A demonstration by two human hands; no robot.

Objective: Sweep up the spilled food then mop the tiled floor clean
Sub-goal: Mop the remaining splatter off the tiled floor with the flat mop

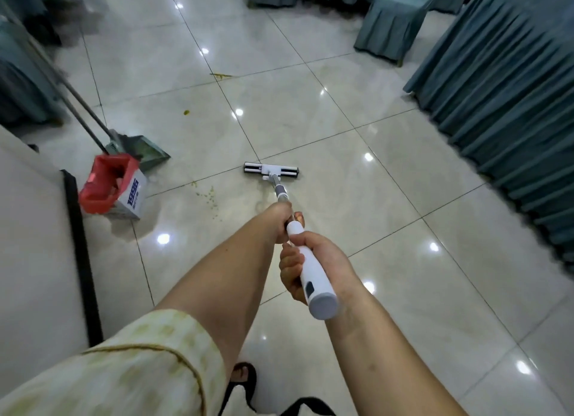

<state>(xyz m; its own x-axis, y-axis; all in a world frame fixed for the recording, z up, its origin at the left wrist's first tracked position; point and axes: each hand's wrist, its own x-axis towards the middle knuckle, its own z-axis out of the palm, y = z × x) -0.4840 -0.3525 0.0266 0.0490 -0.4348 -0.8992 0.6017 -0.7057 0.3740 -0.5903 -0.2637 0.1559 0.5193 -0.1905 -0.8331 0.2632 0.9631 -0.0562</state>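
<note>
A white mop with a flat head [271,170] rests on the glossy tiled floor [357,173] ahead of me. My left hand [284,221] grips the mop's shaft farther down. My right hand [313,265] grips the white handle [313,276] near its grey end cap. Small yellow crumbs [208,196] lie scattered left of the mop head. A yellow bit [186,113] and a yellow smear [221,75] lie farther away on the tiles.
A cardboard box lined with a red bag [110,187] stands at left, beside a green dustpan [141,150] and a broom handle [74,105]. Teal-skirted tables [503,89] and covered chairs [394,15] border the right and far sides. A white wall [28,245] is at left.
</note>
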